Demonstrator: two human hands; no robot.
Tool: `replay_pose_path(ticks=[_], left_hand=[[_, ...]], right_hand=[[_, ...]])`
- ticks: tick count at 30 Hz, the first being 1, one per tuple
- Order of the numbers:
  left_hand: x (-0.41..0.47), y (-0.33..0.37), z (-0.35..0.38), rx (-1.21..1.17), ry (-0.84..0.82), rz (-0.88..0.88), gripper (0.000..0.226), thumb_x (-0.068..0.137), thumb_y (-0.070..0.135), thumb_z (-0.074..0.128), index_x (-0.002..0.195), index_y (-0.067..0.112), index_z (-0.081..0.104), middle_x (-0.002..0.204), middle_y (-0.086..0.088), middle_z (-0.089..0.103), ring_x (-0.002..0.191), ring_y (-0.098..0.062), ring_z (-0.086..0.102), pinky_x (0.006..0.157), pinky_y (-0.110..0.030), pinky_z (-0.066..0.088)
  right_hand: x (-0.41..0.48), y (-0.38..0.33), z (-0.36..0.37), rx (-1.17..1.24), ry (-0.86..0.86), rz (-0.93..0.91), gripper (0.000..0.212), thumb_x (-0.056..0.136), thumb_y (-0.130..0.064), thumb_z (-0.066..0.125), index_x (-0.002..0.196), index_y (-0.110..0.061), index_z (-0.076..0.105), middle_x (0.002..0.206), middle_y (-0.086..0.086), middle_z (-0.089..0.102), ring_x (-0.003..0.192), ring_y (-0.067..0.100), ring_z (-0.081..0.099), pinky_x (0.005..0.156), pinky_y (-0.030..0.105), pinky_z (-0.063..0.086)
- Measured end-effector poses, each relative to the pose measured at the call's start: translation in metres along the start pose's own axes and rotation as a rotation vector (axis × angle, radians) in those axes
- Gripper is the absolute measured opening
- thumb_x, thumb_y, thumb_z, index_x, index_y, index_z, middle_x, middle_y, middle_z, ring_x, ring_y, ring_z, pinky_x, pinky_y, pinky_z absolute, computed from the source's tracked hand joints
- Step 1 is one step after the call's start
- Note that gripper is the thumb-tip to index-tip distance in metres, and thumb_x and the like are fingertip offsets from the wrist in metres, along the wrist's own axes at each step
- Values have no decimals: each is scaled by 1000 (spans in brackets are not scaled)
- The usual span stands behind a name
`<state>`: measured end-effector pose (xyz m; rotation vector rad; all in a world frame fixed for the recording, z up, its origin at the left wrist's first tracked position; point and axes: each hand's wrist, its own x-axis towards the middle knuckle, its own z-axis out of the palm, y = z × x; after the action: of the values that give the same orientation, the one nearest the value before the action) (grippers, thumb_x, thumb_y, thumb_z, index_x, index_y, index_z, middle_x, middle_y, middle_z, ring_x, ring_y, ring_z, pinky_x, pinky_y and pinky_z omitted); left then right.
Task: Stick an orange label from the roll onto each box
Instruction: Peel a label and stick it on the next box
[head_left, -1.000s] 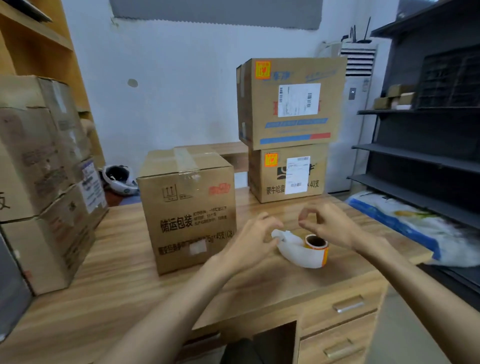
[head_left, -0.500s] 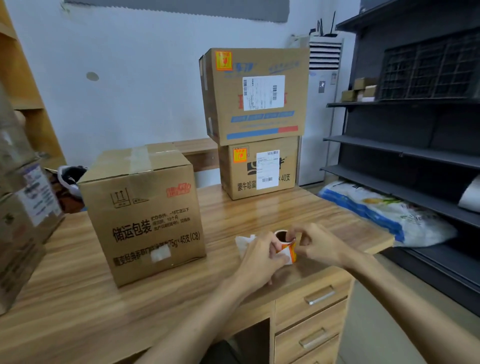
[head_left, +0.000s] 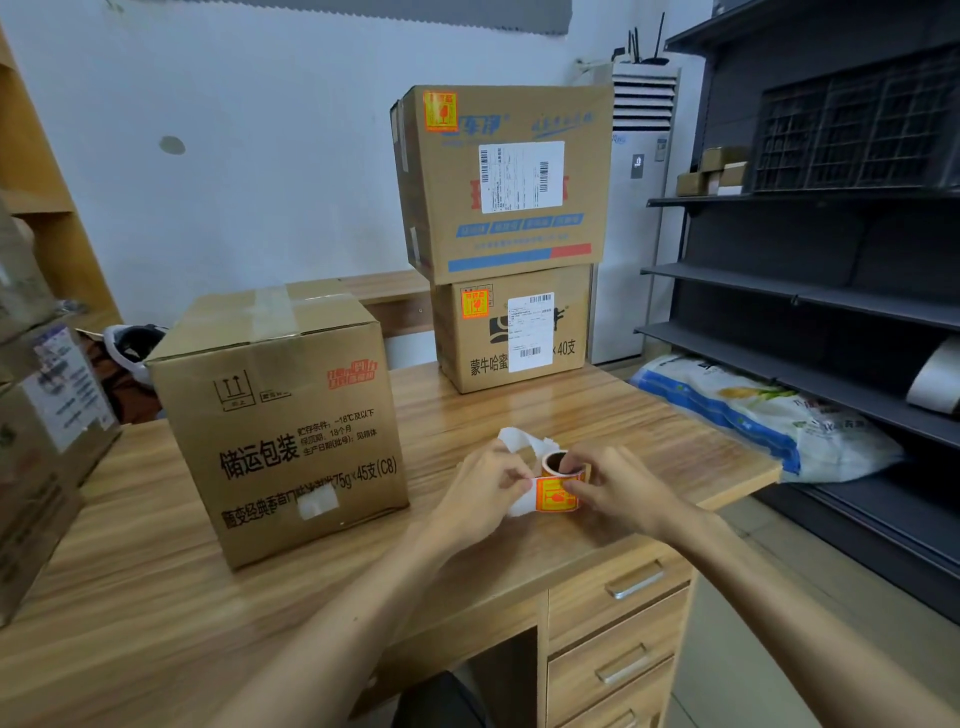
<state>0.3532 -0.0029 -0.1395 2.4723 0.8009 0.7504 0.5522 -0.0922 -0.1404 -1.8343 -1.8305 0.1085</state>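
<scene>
2 hands over desk: L hand pinches white backing, R hand grips roll at orange label.

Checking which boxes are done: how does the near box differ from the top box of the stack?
The top box carries an orange label; the near box shows none on its visible faces. The top box has a barcoded shipping label, the near box none. The top box sits on another box, the near box on the desk. Both are brown cardboard.
</scene>
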Motion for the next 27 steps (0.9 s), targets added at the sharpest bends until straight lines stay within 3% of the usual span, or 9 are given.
replay_pose_path(ticks=[4,6,10,12,16,20,23,27], left_hand=[[1,0,1,59,50,-24,17,92,9,63,88,11,79,96,-1,75,89,-18,62,82,-42,50],[0,-2,0,67,71,-36,18,93,11,64,93,16,81,101,5,77,91,-15,65,80,-38,52],[-3,-5,-5,199,94,-61,17,95,23,63,95,26,80,103,3,75,95,-24,66,67,-32,49],[-3,-2,-7,239,85,-64,19,95,24,62,98,27,80,103,-2,73,97,-30,64,68,-35,51],[-7,4,-12,338,49,-36,19,95,20,58,89,20,76,85,-5,64,85,-36,61,67,-38,51],[-8,3,-11,24,-61,-79,19,97,12,59,95,15,78,76,-3,71,51,-19,66,51,-35,58],[-8,0,-10,-131,-68,-100,15,96,9,62,96,9,77,66,-6,66,49,-10,59,44,-37,57],[-11,-2,-9,-203,-82,-107,13,96,13,67,102,9,77,70,4,67,53,-18,61,46,-34,56]], right_hand=[[-2,-9,3,-55,23,26,15,93,-32,64,106,-24,63,108,-3,67,99,17,61,82,35,49],[-4,-13,6,-175,60,22,17,94,-39,61,106,-26,60,108,-3,68,99,23,62,80,41,49],[-8,-19,10,-244,112,-7,20,96,-41,58,103,-23,58,102,-4,66,91,24,62,74,40,49],[-9,-19,9,-183,103,-16,19,94,-38,61,103,-21,61,99,-5,64,89,21,60,73,38,47],[-10,-14,7,-97,77,-20,16,93,-30,63,105,-20,65,96,-10,59,86,13,56,68,27,38],[-11,-11,6,-83,84,-20,13,93,-28,65,103,-20,65,98,-8,62,89,14,59,73,31,45],[-13,-11,5,-85,106,-10,18,92,-30,66,105,-18,64,103,-5,61,91,18,60,75,34,47],[-23,-18,6,-131,197,-35,22,93,-37,62,106,-22,52,107,-9,44,78,13,57,65,37,50]])
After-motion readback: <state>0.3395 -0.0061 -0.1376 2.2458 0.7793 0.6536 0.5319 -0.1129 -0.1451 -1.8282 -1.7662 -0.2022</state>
